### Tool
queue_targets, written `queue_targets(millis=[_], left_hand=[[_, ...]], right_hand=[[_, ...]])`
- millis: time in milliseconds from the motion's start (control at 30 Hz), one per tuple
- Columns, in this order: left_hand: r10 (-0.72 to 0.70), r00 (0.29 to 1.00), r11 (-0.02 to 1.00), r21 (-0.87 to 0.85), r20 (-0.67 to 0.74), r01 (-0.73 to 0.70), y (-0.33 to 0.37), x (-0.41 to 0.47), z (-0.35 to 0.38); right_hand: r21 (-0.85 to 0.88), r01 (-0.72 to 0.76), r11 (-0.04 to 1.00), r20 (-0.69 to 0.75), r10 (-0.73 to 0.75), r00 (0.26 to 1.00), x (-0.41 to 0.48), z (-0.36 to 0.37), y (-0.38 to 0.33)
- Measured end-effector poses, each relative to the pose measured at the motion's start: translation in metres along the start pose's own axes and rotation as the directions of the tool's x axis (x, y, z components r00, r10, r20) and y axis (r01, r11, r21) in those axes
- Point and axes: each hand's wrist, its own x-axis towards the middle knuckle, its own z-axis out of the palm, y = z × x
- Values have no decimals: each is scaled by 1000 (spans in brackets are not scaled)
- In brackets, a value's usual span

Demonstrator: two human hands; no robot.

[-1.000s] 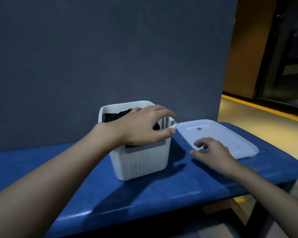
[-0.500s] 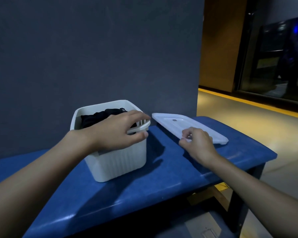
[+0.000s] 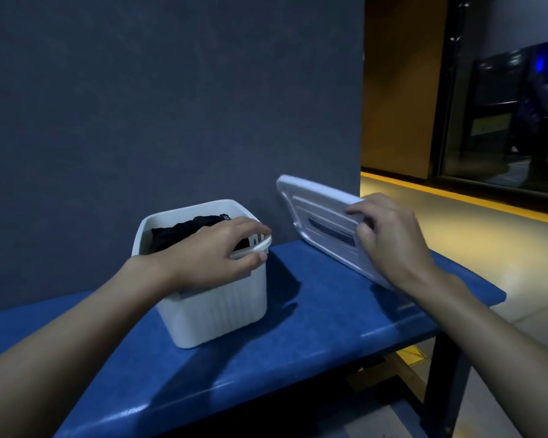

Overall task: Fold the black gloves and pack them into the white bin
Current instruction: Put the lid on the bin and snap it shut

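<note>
On the blue padded desk (image 3: 314, 336) stands one white plastic bin with ribbed sides (image 3: 222, 311). Black cloth gloves (image 3: 184, 232) lie inside it, bunched in one dark heap. The heap is too dark for me to count the gloves.

Two bare hands are in view. The left hand (image 3: 209, 257) is on the near right corner of the bin. Its fingers go over the rim and down into the bin. Its thumb presses under the rim from the outside. So the left grip is closed round the rim of the bin. The fingers are just beside the gloves, but I cannot tell if they touch them.

The right hand (image 3: 389, 241) holds one flat white plastic lid (image 3: 317, 216). The lid is to the right of the bin and does not touch it. It is tilted, with its far corner up high by the dark grey wall (image 3: 171, 90) and its near end down low by the desk. One long dark slot shows on the side that faces the camera. The fingers curl over the top edge of the lid and the thumb lies on the side we can see. So the right grip is closed on the lid. The wrist hides the low end, so I cannot tell if the lid rests on the desk.

Far to the right, one yellow stripe (image 3: 456, 197) runs along the floor.
</note>
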Motion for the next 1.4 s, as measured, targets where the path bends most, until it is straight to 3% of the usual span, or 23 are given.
queue_targets(millis=[167, 267, 367, 467, 533, 633, 700, 767, 833, 967, 1100, 1233, 1400], left_hand=[[-30, 996, 999, -23, -82, 28, 5, -3, -4], [-73, 986, 996, -68, -150, 63, 2, -4, -4], [-143, 971, 981, -156, -191, 114, -1, -6, -5], [-168, 959, 963, -244, -229, 110, 1, -7, -7], [-172, 948, 952, -293, -267, 90, 3, -10, -8], [-173, 923, 949, -309, -344, 62, 6, -17, -11], [-180, 894, 943, -331, -410, 38, 5, -25, -14], [-185, 868, 942, -336, -460, 22, 0, -35, -17], [-197, 860, 948, -314, -470, 46, -7, -47, -19], [-243, 872, 939, -328, -425, 102, -25, -69, -16], [-271, 891, 919, -374, -363, 127, -40, -86, -9], [-287, 872, 926, -348, -395, 147, -51, -95, -2], [-381, 854, 902, -345, -355, 259, -59, -99, 4]], right_hand=[[390, -68, 918, -298, 196, 934, 16, -12, -19], [618, -108, 778, -303, 363, 881, 25, -19, -32], [738, -118, 664, -291, 472, 832, 30, -19, -43], [847, -163, 506, -199, 586, 785, 35, -11, -49], [925, -181, 335, -83, 641, 763, 37, -7, -54], [978, -202, 54, 121, 642, 757, 39, 3, -64], [966, -252, -48, 229, 604, 764, 38, 11, -69], [946, -326, -1, 282, 503, 817, 35, 19, -74], [919, -369, 142, 289, 395, 872, 32, 27, -78], [860, -408, 307, 330, 275, 903, 26, 41, -89], [796, -474, 376, 409, 243, 880, 19, 61, -101], [739, -503, 449, 411, 291, 864, 15, 77, -107], [700, -562, 440, 458, 327, 827, 10, 84, -106]])
